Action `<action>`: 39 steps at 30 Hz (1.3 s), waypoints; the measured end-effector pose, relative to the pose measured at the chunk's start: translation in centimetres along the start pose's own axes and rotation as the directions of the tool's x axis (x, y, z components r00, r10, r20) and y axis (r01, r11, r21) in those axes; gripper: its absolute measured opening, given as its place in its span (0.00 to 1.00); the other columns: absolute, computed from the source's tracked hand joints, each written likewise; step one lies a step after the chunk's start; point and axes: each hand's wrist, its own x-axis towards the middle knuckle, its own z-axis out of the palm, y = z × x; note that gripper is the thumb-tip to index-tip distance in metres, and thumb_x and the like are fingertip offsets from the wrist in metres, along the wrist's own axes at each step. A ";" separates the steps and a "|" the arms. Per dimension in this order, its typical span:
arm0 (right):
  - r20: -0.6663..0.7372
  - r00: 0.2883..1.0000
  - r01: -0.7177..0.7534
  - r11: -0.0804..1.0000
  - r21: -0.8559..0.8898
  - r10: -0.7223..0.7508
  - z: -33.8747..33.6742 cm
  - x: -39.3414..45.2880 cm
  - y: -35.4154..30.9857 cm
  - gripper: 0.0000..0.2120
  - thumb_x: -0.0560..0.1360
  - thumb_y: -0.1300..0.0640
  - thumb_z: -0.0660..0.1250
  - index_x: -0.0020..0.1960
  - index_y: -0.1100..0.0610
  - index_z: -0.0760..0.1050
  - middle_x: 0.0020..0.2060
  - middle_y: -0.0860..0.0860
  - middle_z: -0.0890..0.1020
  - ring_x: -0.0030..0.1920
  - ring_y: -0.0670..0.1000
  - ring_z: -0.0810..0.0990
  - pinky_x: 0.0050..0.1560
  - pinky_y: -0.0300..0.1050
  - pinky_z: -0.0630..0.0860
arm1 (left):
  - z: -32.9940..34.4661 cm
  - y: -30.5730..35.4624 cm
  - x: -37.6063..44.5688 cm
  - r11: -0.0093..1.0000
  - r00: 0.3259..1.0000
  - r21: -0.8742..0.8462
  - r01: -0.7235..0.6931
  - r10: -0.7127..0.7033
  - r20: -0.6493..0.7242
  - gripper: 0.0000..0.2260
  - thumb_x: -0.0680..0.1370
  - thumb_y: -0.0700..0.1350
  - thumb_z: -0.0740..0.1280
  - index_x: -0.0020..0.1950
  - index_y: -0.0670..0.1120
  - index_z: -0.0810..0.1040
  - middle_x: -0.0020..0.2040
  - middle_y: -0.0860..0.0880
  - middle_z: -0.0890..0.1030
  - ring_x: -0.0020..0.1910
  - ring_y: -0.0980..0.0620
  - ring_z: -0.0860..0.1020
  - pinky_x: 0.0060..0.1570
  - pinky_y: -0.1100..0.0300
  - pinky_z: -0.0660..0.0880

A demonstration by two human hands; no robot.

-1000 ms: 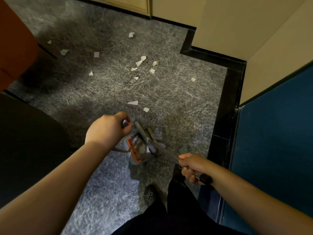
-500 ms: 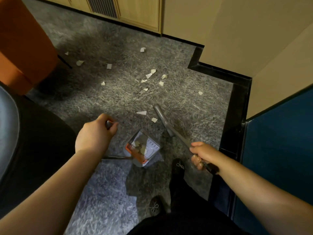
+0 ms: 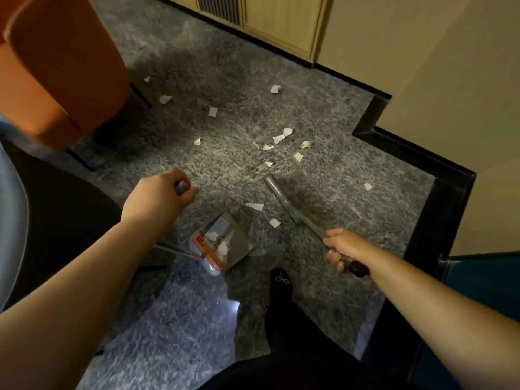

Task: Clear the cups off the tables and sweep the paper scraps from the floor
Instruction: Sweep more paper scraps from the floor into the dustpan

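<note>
Several white paper scraps (image 3: 278, 138) lie scattered over the grey carpet (image 3: 332, 175). My left hand (image 3: 157, 198) grips the top of the long dustpan handle (image 3: 181, 187). The grey dustpan (image 3: 222, 244), with an orange comb edge, stands on the carpet below that hand and holds a few scraps. My right hand (image 3: 342, 250) grips the broom handle near its black end. The broom head (image 3: 284, 199) rests on the carpet just right of two scraps (image 3: 254, 206) that lie between it and the pan.
An orange chair (image 3: 56, 68) stands at the upper left, a dark seat at the left edge. Beige walls with black skirting (image 3: 405, 147) jut in on the right, a blue panel (image 3: 489, 280) below them. My black shoe (image 3: 280, 282) is just behind the dustpan.
The broom head has swung out from the dustpan, up and to the right. The dustpan stays put with scraps in it, and the view has tilted upward.
</note>
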 end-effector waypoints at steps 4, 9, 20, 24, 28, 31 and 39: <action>0.001 1.000 -0.018 0.991 -0.135 0.018 -0.4 3.5 -4.1 0.17 0.82 0.61 0.56 0.69 0.51 0.62 0.25 0.54 0.68 0.16 0.46 0.65 0.21 0.32 0.64 | 0.1 1.4 3.9 0.999 0.998 0.034 0.005 -0.007 0.056 0.07 0.77 0.54 0.69 0.49 0.51 0.78 0.41 0.46 0.81 0.40 0.46 0.78 0.41 0.52 0.78; 0.033 0.999 -0.010 0.936 -0.351 0.023 0.8 5.9 -7.2 0.15 0.82 0.61 0.55 0.68 0.55 0.62 0.24 0.55 0.69 0.20 0.49 0.66 0.22 0.34 0.65 | 0.4 2.5 5.9 0.993 0.999 0.119 -0.005 -0.001 0.050 0.08 0.77 0.56 0.67 0.48 0.53 0.77 0.40 0.47 0.81 0.39 0.45 0.79 0.39 0.50 0.79; 0.255 0.932 -0.145 0.909 -0.392 0.259 4.7 5.1 -8.5 0.06 0.82 0.61 0.53 0.56 0.52 0.64 0.17 0.49 0.67 0.17 0.44 0.64 0.20 0.32 0.63 | 0.1 2.0 6.2 0.992 0.999 0.125 0.023 -0.026 0.022 0.09 0.76 0.58 0.67 0.47 0.53 0.76 0.37 0.48 0.81 0.35 0.44 0.79 0.34 0.51 0.78; 0.325 0.899 -0.201 0.937 -0.287 0.293 4.0 4.7 -9.1 0.11 0.83 0.61 0.53 0.61 0.47 0.63 0.21 0.49 0.67 0.17 0.43 0.63 0.19 0.30 0.61 | -0.1 1.7 6.2 0.994 0.999 0.104 0.024 -0.028 0.036 0.08 0.77 0.57 0.67 0.48 0.53 0.76 0.38 0.49 0.82 0.36 0.46 0.80 0.35 0.50 0.79; 0.307 0.918 -0.187 0.957 -0.222 0.250 4.1 3.3 -9.2 0.15 0.82 0.61 0.54 0.66 0.47 0.63 0.20 0.49 0.68 0.17 0.43 0.64 0.18 0.30 0.62 | -0.9 0.6 6.3 0.995 0.998 0.087 0.053 -0.056 0.029 0.08 0.76 0.57 0.68 0.49 0.53 0.77 0.39 0.48 0.81 0.38 0.46 0.79 0.37 0.51 0.79; 0.249 0.947 -0.162 0.970 -0.183 0.205 4.4 2.6 -9.3 0.17 0.82 0.60 0.54 0.68 0.47 0.62 0.21 0.50 0.68 0.17 0.43 0.64 0.19 0.30 0.63 | -1.6 -0.1 6.8 0.998 0.999 0.046 0.051 -0.052 0.017 0.08 0.76 0.55 0.69 0.49 0.53 0.79 0.39 0.48 0.81 0.38 0.46 0.79 0.37 0.52 0.78; 0.095 0.995 -0.025 0.999 -0.032 0.028 4.3 1.0 -10.3 0.20 0.82 0.61 0.55 0.72 0.50 0.59 0.25 0.52 0.66 0.16 0.44 0.63 0.20 0.31 0.63 | -2.6 -0.2 8.6 1.000 1.000 -0.022 0.003 -0.003 -0.017 0.07 0.75 0.55 0.69 0.49 0.54 0.78 0.39 0.48 0.81 0.39 0.44 0.80 0.38 0.52 0.78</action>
